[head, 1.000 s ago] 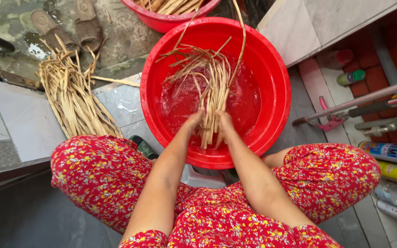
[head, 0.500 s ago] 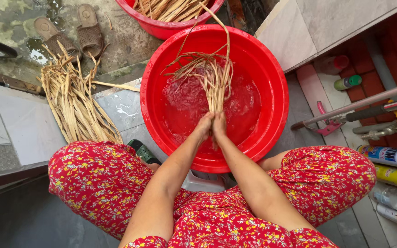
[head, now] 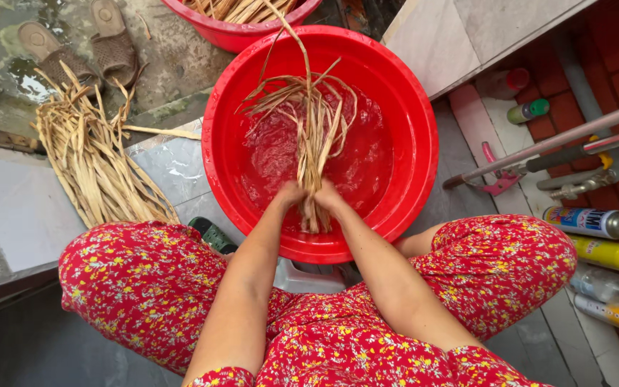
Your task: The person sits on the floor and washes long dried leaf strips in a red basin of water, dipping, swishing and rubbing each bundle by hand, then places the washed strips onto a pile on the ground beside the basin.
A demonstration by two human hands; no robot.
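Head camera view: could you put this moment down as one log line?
left hand and right hand: gripping bundle of straw strips | where: over water in red basin | nearby: loose straw pile on floor

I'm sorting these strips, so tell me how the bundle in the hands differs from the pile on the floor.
The bundle is held by both hands, left hand and right hand, over water in the red tub, and looks wet. The pile lies loose and untouched on the floor, and is larger. Both are long, tan, dried strips.

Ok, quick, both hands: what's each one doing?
Left hand: closed on the bundle of straw strips.
Right hand: closed on the same bundle, over the red basin.
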